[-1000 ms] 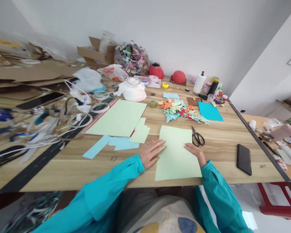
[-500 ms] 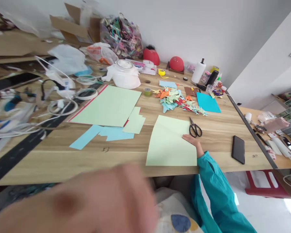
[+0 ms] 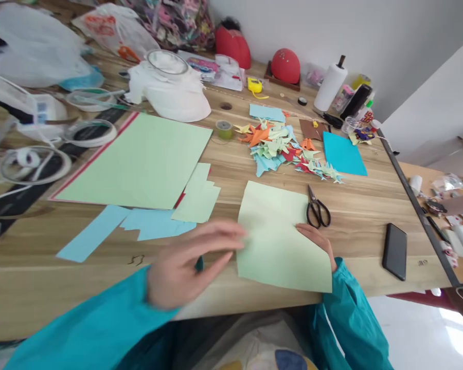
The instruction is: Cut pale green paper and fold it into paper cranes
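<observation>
A pale green sheet of paper (image 3: 278, 252) lies near the table's front edge, its surface slightly curved. My right hand (image 3: 317, 240) rests at the sheet's right side, fingers stretched out and close together, holding nothing that I can see. My left hand (image 3: 196, 259), a little blurred, is at the sheet's left edge with thumb and fingers apart. Its fingertips overlap that edge; whether they touch it I cannot tell. Black-handled scissors (image 3: 317, 210) lie beside the sheet, just beyond my right hand.
Larger green sheets (image 3: 139, 164) lie at left, with green offcuts (image 3: 198, 198) and blue strips (image 3: 94, 232) in front. Folded paper pieces (image 3: 275, 146) are heaped behind the scissors. A blue square (image 3: 343, 153) and a phone (image 3: 394, 252) sit at right; coiled cables (image 3: 34, 164) crowd the far left.
My left hand has come from close before the camera down to the paper's left edge. My right hand stays on the sheet. The view has shifted nearer the table.
</observation>
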### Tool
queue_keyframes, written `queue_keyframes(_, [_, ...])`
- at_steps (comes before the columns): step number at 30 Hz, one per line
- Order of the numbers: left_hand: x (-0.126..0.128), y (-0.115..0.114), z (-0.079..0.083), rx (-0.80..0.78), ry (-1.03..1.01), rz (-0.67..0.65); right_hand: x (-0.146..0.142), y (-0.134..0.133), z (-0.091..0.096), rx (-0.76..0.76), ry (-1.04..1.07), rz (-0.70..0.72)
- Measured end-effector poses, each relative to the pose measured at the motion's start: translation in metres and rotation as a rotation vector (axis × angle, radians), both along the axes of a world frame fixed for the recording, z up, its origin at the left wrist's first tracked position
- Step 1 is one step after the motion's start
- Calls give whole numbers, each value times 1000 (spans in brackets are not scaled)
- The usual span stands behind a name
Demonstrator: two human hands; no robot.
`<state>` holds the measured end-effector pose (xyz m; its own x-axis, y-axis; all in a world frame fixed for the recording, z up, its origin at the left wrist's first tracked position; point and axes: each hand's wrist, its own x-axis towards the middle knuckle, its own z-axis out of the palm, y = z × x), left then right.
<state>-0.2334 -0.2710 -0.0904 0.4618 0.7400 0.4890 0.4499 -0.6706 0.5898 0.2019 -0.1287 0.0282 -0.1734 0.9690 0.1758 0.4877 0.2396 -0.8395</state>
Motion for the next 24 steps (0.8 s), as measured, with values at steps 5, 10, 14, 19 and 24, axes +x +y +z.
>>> queue_keyframes(5, [105, 205, 123, 135, 154, -46, 6, 0, -1, -34, -27, 32])
queue_keyframes(10, [111, 208, 136, 312, 187, 50, 3, 1, 4, -4, -125, 104])
queue_keyframes(14, [99, 196, 126, 289, 220, -122, 5, 5, 6, 16, -118, 159])
queue_keyframes(19, [102, 199, 130, 289, 269, -57, 7, 12, 12, -54, -96, 206])
queue_keyframes(24, [108, 196, 126, 230, 183, -121, 1, 7, 11, 23, -259, 198])
